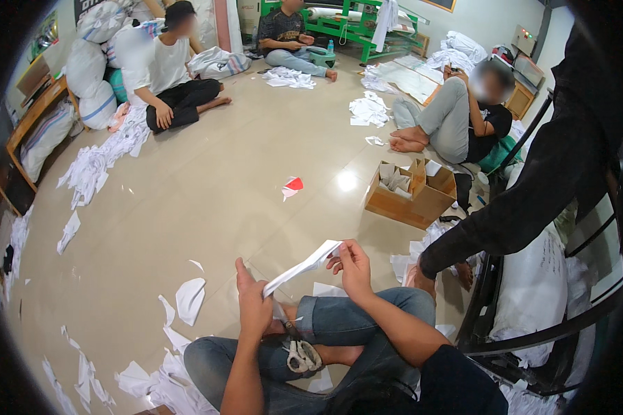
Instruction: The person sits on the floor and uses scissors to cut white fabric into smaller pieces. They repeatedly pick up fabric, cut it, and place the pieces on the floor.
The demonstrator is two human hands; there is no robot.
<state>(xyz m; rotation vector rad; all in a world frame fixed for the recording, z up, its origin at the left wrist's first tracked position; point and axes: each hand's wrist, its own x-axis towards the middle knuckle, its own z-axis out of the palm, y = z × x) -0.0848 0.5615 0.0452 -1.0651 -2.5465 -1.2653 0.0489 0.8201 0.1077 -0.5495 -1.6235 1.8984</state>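
Observation:
A folded strip of white fabric [299, 268] is stretched between my two hands, above my crossed legs. Its lower left end is gripped in my left hand [255, 309], fingers closed round it. The upper right end is pinched by the fingertips of my right hand [354, 268]. A pair of scissors with pale wrapped handles [303, 357] rests by my ankles; its blades are mostly hidden. White fabric scraps [190, 301] lie on the floor left of my legs, with a larger heap of white pieces [169, 380] nearer me.
An open cardboard box [408, 207] holding greyish pieces stands ahead to the right. Beside me on the right is a standing person's dark trouser leg [505, 221]. Several people sit farther off among white cloth piles [104, 155]. A red and white scrap [293, 185] lies mid-floor.

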